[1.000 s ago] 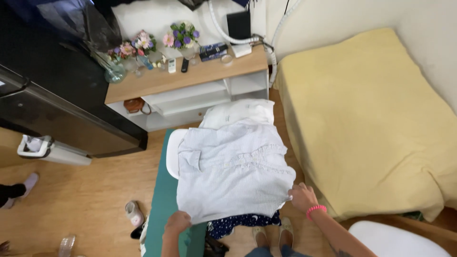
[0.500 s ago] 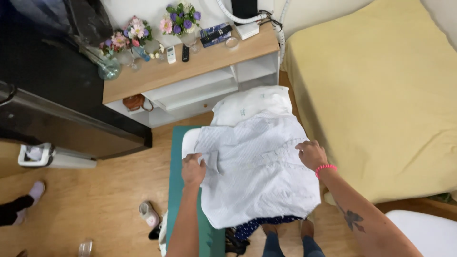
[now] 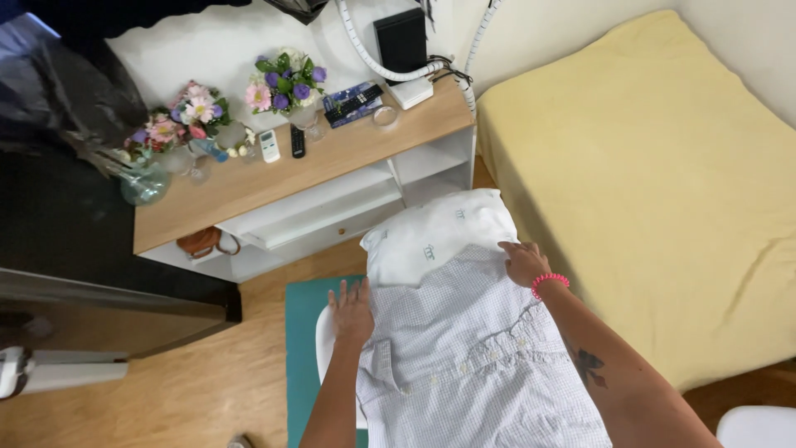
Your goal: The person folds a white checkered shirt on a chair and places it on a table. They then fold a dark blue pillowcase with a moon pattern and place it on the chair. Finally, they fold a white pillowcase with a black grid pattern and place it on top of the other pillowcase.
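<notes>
Both hands have slid up the shirt: left hand flat at its edge, right hand flat by the pillow. Grips open (nothing clasped), palms pressing the cloth smooth.

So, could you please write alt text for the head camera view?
Seen from above, a left hand and right hand press flat on a pale checked shirt spread over a white pillow, between a wooden desk and yellow bed.

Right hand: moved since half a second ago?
Yes. The right hand slid up the shirt toward the white pillow, now at the shirt's top edge.
</notes>
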